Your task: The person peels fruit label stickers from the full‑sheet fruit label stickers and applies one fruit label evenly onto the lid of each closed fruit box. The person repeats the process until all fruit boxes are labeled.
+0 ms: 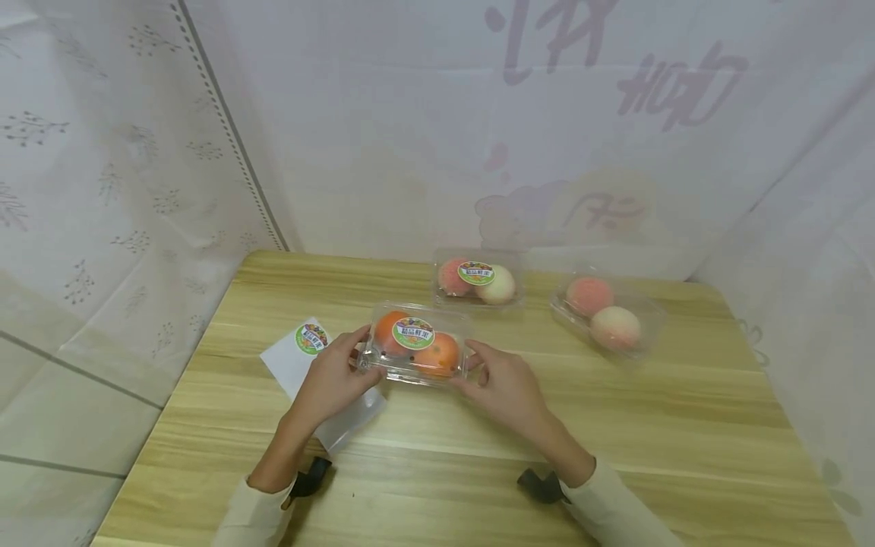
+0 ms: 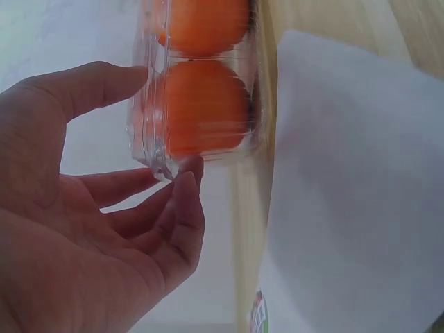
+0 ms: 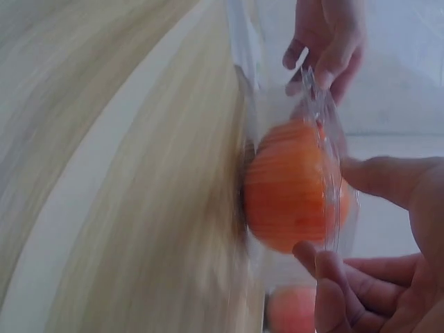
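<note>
Fruit box point(image 1: 415, 360): lid sticker point(image 1: 413, 333), head view only.

Soft, even light glints on the clear rectangular plastic box point(image 1: 417, 377) of round orange fruit point(image 1: 439, 355). The right wrist view blurs the tan wooden tabletop point(image 3: 139, 187).

The round label point(image 1: 413, 333) on the box of orange fruit point(image 1: 418, 354) reads "精品鲜果". A matching sticker point(image 1: 476, 273) with the same four characters is on the box of pink and white fruit point(image 1: 477, 294) by the far edge of the tabletop point(image 1: 615, 425). On the white sheet point(image 1: 287, 363) toward the left edge, a tilted badge point(image 1: 311, 339) seems to repeat them. Beyond the far edge, the curtain point(image 1: 383, 152) bears large pink lettering point(image 1: 680, 87), perhaps starting "Hap"; the rest is unclear.
</note>
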Action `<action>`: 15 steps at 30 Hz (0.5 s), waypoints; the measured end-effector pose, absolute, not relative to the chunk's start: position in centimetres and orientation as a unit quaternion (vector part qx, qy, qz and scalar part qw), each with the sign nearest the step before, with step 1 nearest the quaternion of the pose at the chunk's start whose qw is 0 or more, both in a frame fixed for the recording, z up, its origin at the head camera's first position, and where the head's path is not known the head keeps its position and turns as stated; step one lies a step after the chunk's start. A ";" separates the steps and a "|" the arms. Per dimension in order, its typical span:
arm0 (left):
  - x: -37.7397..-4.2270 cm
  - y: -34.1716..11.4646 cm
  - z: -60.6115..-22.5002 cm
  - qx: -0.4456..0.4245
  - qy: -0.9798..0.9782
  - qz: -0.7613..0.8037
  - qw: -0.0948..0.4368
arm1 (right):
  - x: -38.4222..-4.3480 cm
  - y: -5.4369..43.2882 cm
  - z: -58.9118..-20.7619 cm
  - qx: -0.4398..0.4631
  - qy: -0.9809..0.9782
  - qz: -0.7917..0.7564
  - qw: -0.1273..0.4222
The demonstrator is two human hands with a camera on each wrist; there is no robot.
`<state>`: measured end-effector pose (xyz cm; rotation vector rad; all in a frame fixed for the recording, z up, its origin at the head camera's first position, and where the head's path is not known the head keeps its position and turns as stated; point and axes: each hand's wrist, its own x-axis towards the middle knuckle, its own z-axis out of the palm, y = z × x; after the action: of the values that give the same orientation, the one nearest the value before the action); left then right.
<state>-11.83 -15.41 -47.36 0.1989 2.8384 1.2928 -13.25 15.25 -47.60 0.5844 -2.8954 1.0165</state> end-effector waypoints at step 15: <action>-12.6 -17.8 -47.3 0.007 0.902 0.432 0.007 | -13.3 10.2 -47.4 0.160 -0.933 0.320 0.027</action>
<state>-12.63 -17.76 -47.31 0.0228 2.8205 1.3501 -13.26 10.19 -47.37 0.4955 -2.8830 0.9885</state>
